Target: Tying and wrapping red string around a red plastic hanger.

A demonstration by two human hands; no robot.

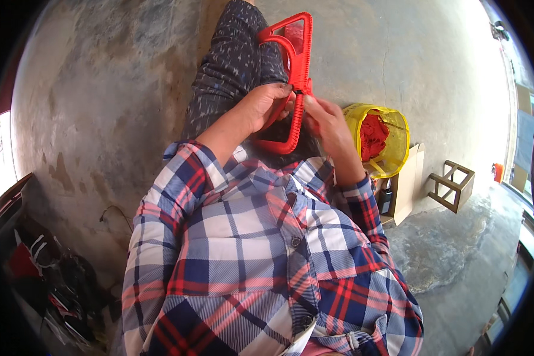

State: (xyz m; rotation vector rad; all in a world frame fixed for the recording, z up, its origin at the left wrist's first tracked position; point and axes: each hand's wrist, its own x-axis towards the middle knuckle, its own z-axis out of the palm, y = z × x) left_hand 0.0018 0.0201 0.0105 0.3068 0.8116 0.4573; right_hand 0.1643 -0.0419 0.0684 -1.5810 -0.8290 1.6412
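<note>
A red rectangular frame [307, 53] with a ribbed, wrapped-looking edge stands tilted over my lap, a curved red piece at its far end. My left hand [266, 107] grips its near left part, thumb close to a small black bare spot on the rim. On the other side my right hand [328, 123] pinches at the frame's right rim beside that black spot, where a bit of red material sticks out. What exactly lies between my right fingers is hidden. Both hands are closed and close together.
To the right stands a yellow bag [401, 133] with red material inside, next to an open cardboard box [410, 184] holding a dark item. A small wooden stool [453, 186] sits farther right. Dark clutter [59, 285] lies at the lower left on the concrete floor [124, 77].
</note>
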